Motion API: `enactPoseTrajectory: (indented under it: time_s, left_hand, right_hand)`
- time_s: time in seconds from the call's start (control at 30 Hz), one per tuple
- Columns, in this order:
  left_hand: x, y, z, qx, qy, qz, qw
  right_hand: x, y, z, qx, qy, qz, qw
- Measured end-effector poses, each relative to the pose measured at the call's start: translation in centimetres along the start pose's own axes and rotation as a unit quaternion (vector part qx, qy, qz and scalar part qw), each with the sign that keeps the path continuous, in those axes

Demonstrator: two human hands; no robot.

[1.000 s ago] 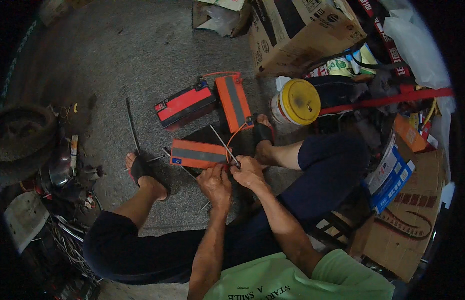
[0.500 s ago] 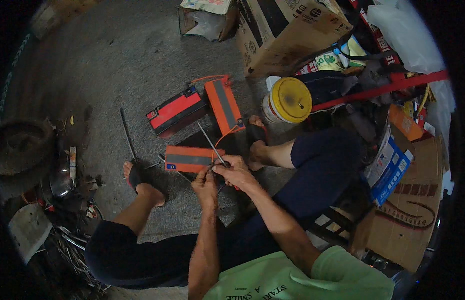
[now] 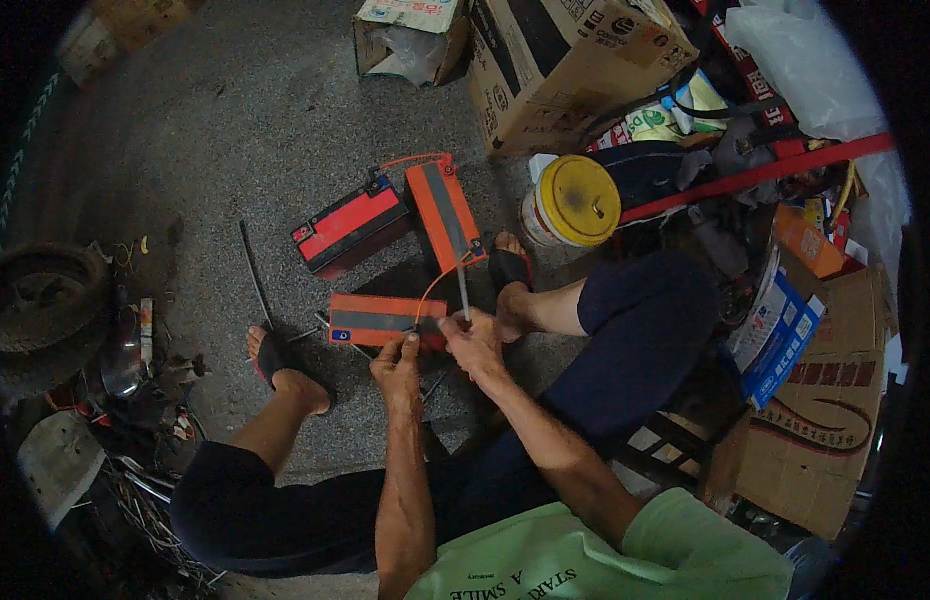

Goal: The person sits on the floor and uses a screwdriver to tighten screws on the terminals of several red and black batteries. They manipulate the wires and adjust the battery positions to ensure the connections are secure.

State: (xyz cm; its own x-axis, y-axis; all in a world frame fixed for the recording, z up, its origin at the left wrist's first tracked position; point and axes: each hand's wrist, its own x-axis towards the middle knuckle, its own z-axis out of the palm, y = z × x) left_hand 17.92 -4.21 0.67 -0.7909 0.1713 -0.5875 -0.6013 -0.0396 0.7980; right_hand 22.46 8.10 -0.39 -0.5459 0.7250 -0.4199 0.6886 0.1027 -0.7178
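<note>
Three block-shaped batteries lie between my feet: a red and black battery (image 3: 352, 228), an orange battery (image 3: 446, 208) with a grey stripe, and a nearer orange battery (image 3: 370, 312). My left hand (image 3: 396, 374) is at the nearer battery's front edge, thumb and finger pinching the end of an orange wire (image 3: 431, 286). That wire arcs up to the other orange battery's terminal. Just right of it, my right hand (image 3: 474, 345) is closed around a screwdriver (image 3: 463, 290), its shaft pointing away from me. The palm hides the handle.
A yellow-lidded bucket (image 3: 577, 202) stands beyond my right foot, with a large cardboard box (image 3: 575, 75) behind it. Clutter and a red bar (image 3: 755, 180) fill the right side. At left lie a tyre (image 3: 50, 300) and a thin metal rod (image 3: 253, 270).
My right hand has moved slightly right, away from my left fingers, and the screwdriver has swung from leaning left to nearly upright. My left hand has shifted slightly left, still at the wire end.
</note>
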Motion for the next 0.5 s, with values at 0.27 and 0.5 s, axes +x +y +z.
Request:
enactPoseTrajectory:
  time_s: [0.27, 0.5]
  left_hand:
    - [0.9, -0.4, -0.1, 0.076, -0.014, 0.075, 0.994]
    - [1.8, 1.8, -0.2, 0.371, 0.002, 0.18, 0.911]
  right_hand:
    - [-0.7, 6.6, 3.8, 0.09, 0.081, 0.069, 0.99]
    - [-1.2, 4.4, 4.7, 0.304, 0.0, 0.175, 0.936]
